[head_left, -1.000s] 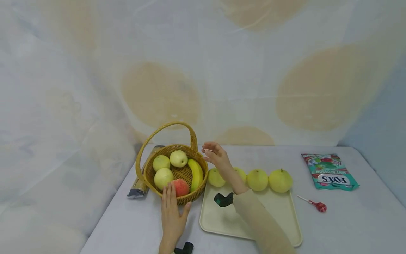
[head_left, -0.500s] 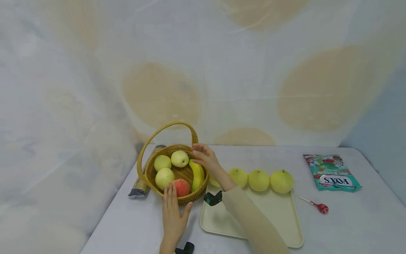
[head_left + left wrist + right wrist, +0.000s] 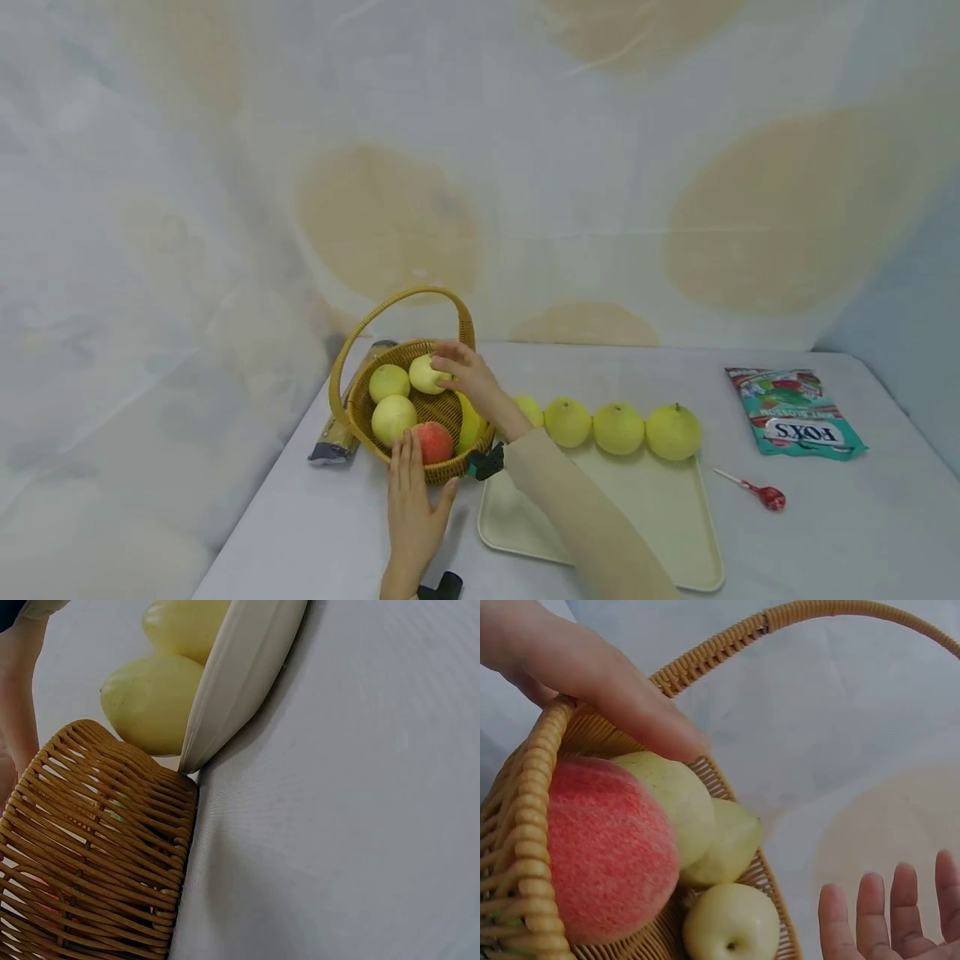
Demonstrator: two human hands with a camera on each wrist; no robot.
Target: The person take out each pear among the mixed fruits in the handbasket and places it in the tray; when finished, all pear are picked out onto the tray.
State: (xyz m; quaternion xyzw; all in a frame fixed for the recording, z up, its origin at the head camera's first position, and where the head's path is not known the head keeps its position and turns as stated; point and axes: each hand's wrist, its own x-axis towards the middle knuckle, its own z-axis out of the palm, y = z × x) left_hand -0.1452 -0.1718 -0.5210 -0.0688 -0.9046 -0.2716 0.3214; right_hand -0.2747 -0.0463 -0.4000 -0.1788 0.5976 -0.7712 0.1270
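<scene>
The tray (image 3: 660,508) lies just right of the basket (image 3: 438,473), so a sideways shove could jolt it and set its row of pears (image 3: 618,428) rolling. The basket itself could tip if its tall handle (image 3: 431,290) were knocked. The left hand (image 3: 414,508), fingers straight and thumb spread, rests at the basket's near rim, a light brace at best. The right hand (image 3: 468,379) reaches over the basket's right side, fingers apart, pinching nothing. Beneath them, inside the basket's far side, sits a pale pear (image 3: 424,375); its smooth skin could slip from a loose grasp.
</scene>
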